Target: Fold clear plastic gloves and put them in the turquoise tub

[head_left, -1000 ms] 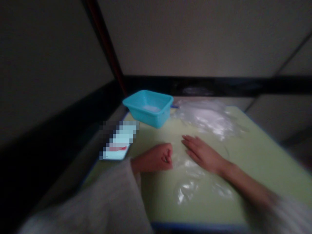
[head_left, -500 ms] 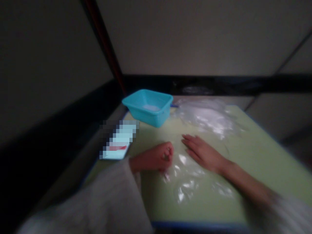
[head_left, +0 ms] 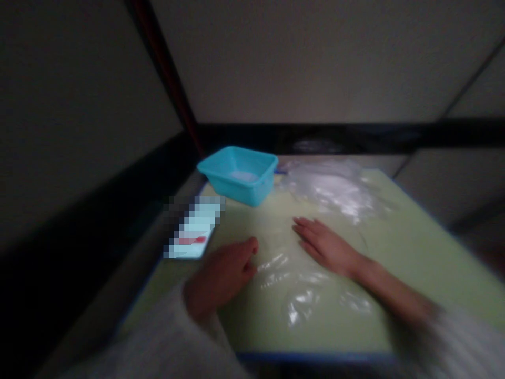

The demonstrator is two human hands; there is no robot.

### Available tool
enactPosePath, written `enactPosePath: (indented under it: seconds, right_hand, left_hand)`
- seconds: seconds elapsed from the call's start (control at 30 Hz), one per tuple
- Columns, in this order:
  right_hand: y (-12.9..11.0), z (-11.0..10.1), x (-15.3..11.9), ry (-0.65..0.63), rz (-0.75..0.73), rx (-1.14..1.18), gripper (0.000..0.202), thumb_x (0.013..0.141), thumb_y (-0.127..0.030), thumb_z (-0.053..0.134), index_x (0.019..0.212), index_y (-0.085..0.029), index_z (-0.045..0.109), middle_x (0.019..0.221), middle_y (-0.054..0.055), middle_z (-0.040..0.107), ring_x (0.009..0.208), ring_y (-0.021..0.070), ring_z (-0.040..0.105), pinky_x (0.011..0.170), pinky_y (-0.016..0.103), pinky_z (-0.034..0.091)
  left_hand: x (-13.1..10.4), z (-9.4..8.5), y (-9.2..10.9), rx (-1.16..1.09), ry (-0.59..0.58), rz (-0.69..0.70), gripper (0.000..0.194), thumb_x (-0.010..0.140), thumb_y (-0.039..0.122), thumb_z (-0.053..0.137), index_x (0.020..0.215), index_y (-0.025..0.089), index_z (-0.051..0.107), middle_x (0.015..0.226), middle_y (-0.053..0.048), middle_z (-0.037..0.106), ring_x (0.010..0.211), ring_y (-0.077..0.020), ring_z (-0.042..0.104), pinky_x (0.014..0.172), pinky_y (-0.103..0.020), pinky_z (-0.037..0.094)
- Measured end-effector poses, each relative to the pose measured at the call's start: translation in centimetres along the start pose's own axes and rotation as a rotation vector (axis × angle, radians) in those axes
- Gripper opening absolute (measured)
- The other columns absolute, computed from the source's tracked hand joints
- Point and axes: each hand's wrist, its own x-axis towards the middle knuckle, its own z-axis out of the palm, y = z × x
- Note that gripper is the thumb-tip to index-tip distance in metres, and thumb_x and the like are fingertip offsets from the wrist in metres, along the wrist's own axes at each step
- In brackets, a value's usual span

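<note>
A clear plastic bag (head_left: 302, 302) lies on the yellow-green tabletop, wrinkled and shiny. My left hand (head_left: 223, 273) is closed at its left edge, with thumb and curled fingers pinching the film; creases run from the fingertips across the plastic. My right hand (head_left: 325, 245) lies flat, palm down, fingers stretched out, at the far right part of the bag. How much film is under the palm is hidden.
A turquoise plastic basin (head_left: 256, 195) with something whitish inside stands at the back left. Beside it is a heap of clear plastic bags (head_left: 335, 187). A lit, pixelated screen (head_left: 193, 231) lies at the table's left edge. Walls (head_left: 315, 63) rise behind and left.
My left hand has moved left and slightly toward me, and the plastic beside it looks more drawn out. My right hand has stayed nearly in place.
</note>
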Motion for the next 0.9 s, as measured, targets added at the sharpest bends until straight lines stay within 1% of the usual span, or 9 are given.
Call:
enactPosePath:
  seconds: [0.03,0.1,0.13,0.17,0.23,0.33,0.5,0.77,0.9]
  right_hand:
    - [0.0,0.0,0.0,0.002,-0.001,0.006,0.045,0.097,-0.031,0.033,0.134,-0.010,0.046,0.143,0.017,0.042,0.133,0.0254,0.038,0.110,0.050,0.029]
    - [0.1,0.1,0.0,0.006,-0.004,0.024,0.045,0.096,-0.031,0.034,0.134,-0.011,0.045,0.143,0.017,0.042,0.133,0.0255,0.038,0.110,0.051,0.029]
    - [0.2,0.2,0.0,0.009,-0.005,0.033,0.045,0.096,-0.031,0.035,0.134,-0.011,0.045,0.143,0.017,0.042,0.133,0.0257,0.038,0.109,0.051,0.029]
    - [0.3,0.3,0.0,0.011,-0.006,0.041,0.045,0.096,-0.032,0.035,0.134,-0.012,0.045,0.142,0.017,0.043,0.132,0.0258,0.038,0.109,0.052,0.029]
    - [0.4,0.4,-0.1,0.013,-0.007,0.046,0.045,0.096,-0.032,0.035,0.134,-0.012,0.045,0.143,0.017,0.043,0.133,0.0259,0.038,0.109,0.052,0.028]
    - [0.4,0.5,-0.1,0.021,-0.005,0.044,0.044,0.096,-0.032,0.034,0.134,-0.013,0.046,0.143,0.017,0.042,0.132,0.0261,0.038,0.109,0.052,0.029]
    - [0.3,0.5,0.1,0.024,-0.012,0.018,0.043,0.096,-0.031,0.034,0.132,-0.012,0.048,0.142,0.017,0.043,0.129,0.0276,0.042,0.107,0.052,0.031]
    - [0.1,0.4,0.0,0.024,-0.005,-0.002,0.043,0.096,-0.031,0.033,0.132,-0.012,0.048,0.142,0.018,0.043,0.130,0.0264,0.041,0.108,0.051,0.030]
    - [-0.1,0.2,0.0,0.027,0.000,0.011,0.043,0.096,-0.031,0.033,0.132,-0.012,0.048,0.142,0.018,0.043,0.130,0.0268,0.042,0.108,0.051,0.031]
  left_hand:
    - [-1.0,1.0,0.7,0.004,0.127,-0.036,0.018,0.080,0.018,0.048,0.096,0.018,0.053,0.092,-0.006,0.064,0.090,-0.0225,0.063,0.078,-0.036,0.050]
    - [-3.0,3.8,2.4,-0.001,0.424,-0.010,0.028,0.087,0.021,0.041,0.114,0.019,0.049,0.116,-0.010,0.060,0.109,-0.0230,0.057,0.092,-0.039,0.047]
    - [-3.9,5.4,3.2,0.007,0.534,0.019,0.035,0.089,0.020,0.038,0.123,0.021,0.044,0.125,-0.010,0.056,0.117,-0.0218,0.054,0.096,-0.038,0.045]
    - [-4.7,6.9,4.1,0.026,0.577,0.063,0.043,0.090,0.021,0.038,0.133,0.022,0.036,0.134,-0.009,0.050,0.123,-0.0210,0.049,0.099,-0.037,0.045]
    - [-5.7,9.7,5.5,0.094,0.624,0.139,0.056,0.091,0.027,0.041,0.143,0.017,0.024,0.145,-0.013,0.039,0.132,-0.0253,0.039,0.100,-0.038,0.045]
    - [-5.9,11.9,6.6,0.167,0.611,0.092,0.064,0.091,0.029,0.040,0.147,0.010,0.015,0.148,-0.018,0.031,0.134,-0.0313,0.035,0.098,-0.045,0.047]
    - [-5.1,11.8,6.7,0.202,0.652,-0.077,0.062,0.092,0.027,0.036,0.147,0.007,0.013,0.148,-0.021,0.030,0.135,-0.0326,0.033,0.100,-0.049,0.045]
    - [-4.5,11.6,6.3,0.257,0.613,-0.102,0.055,0.091,0.022,0.037,0.142,0.004,0.027,0.145,-0.022,0.035,0.132,-0.0304,0.038,0.103,-0.047,0.042]
    - [-4.7,11.7,6.1,0.274,0.622,-0.107,0.055,0.089,0.021,0.038,0.141,0.004,0.029,0.144,-0.021,0.038,0.132,-0.0305,0.039,0.102,-0.048,0.042]
